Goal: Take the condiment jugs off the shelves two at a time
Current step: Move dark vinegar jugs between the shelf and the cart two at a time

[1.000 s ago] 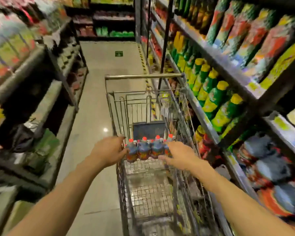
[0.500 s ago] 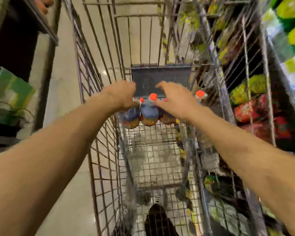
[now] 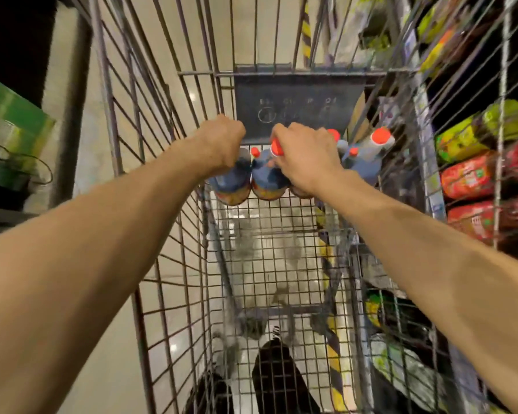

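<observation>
Several blue condiment jugs with red caps stand in a row at the far end of a wire shopping cart (image 3: 150,162), in front of its dark flap (image 3: 299,97). My left hand (image 3: 222,141) grips the top of the leftmost jug (image 3: 232,186). My right hand (image 3: 307,155) is curled round the neck of a jug (image 3: 268,180) beside it; that jug's red cap shows by my thumb. Another jug (image 3: 367,162) leans at the right side of the cart, free of both hands.
Store shelves (image 3: 473,174) with green, yellow and red packets rise close on the right of the cart. A green box (image 3: 9,127) sits on a low shelf at left. The cart's wire floor (image 3: 269,264) nearer to me carries nothing; my dark shoes show beneath it.
The view tipped down from the aisle into the cart and drew closer. Both hands stay on the jugs at the cart's far end; a jug now leans at the right.
</observation>
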{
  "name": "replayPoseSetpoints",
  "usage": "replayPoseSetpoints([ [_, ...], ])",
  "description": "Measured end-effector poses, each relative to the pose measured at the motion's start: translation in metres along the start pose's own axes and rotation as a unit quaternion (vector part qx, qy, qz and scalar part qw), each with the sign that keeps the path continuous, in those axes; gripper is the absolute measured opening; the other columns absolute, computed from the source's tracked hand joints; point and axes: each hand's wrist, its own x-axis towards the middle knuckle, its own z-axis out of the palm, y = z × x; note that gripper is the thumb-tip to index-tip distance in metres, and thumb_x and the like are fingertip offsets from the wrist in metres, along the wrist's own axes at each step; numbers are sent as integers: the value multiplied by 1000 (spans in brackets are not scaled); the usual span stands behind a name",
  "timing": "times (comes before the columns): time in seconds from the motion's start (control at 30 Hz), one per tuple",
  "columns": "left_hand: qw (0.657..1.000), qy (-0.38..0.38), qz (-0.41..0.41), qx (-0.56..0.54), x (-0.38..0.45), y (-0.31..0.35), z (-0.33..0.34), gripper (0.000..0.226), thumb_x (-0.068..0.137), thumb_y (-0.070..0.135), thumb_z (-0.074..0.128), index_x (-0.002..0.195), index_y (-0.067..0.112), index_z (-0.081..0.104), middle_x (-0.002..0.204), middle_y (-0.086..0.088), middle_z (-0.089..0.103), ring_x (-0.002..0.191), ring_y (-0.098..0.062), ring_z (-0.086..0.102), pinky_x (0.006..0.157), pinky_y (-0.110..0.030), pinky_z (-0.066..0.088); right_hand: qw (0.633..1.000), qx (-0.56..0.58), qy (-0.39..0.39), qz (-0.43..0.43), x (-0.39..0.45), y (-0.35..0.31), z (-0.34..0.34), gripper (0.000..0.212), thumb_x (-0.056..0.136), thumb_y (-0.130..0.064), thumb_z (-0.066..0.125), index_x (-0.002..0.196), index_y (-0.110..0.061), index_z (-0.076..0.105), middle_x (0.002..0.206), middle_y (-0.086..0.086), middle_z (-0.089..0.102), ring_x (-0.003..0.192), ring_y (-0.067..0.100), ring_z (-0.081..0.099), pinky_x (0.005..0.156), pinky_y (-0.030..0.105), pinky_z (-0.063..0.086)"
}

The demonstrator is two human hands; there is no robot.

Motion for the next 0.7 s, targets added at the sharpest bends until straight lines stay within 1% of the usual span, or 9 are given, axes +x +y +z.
replayPoseSetpoints([
  [0.07,1000,3,5,-9,-8,2,0,28,89,16,73,112,5,63,98,-13,61,90,-30,61,79,-38,53,1000,4,14,-7,-16,-1,-2,34,94,-37,66,121,-19,54,117,10,63,112,37,61,83,44,39],
  [0.13,1000,4,18,-4,-19,6,0,27,88,17,74,112,9,64,98,-11,62,89,-28,62,81,-38,56,999,-16,26,-15,-33,0,-8,33,95,-33,65,121,-17,55,117,10,63,111,36,62,79,42,35],
  [0.27,998,-17,68,0,-44,22,-1,27,89,22,70,113,13,62,103,-9,63,99,-30,63,90,-43,55,998,-28,16,-47,-64,8,-18,30,90,-28,68,116,-17,58,110,9,67,104,37,63,78,44,41],
  [0.37,993,-44,105,4,-60,41,2,32,90,24,69,118,12,61,114,-10,63,109,-31,62,97,-42,52,999,-18,-4,-40,-92,18,-18,33,86,-25,72,116,-17,61,105,10,67,100,38,64,74,44,40],
  [0.43,990,-59,126,16,-65,55,6,35,91,26,67,121,10,59,119,-14,62,113,-34,61,94,-40,50,999,-18,-9,-35,-111,27,-11,35,83,-24,75,115,-15,63,99,10,66,94,38,65,72,45,39],
  [0.5,987,-67,143,22,-68,67,12,31,93,25,63,119,10,58,119,-15,61,114,-36,60,91,-42,50,999,-20,-13,-29,-125,33,-5,35,85,-25,73,116,-16,62,101,9,64,96,38,64,76,46,41],
  [0.6,987,-67,148,20,-74,83,26,27,95,19,61,120,12,56,118,-16,59,113,-38,59,88,-45,49,999,9,-36,7,-145,41,5,38,96,-30,63,132,-21,56,121,4,61,115,33,58,93,45,38],
  [0.63,987,-65,147,17,-77,88,31,28,96,21,60,122,12,55,119,-16,58,114,-38,59,84,-44,48,999,28,-34,19,-151,45,7,41,97,-32,63,135,-21,54,124,3,60,118,32,57,96,44,37],
  [0.7,988,-57,142,7,-79,94,36,31,97,28,58,124,12,56,121,-16,57,114,-38,58,79,-39,44,997,68,-21,25,-158,54,12,43,95,-35,66,135,-21,55,122,3,60,117,31,57,97,45,38],
])
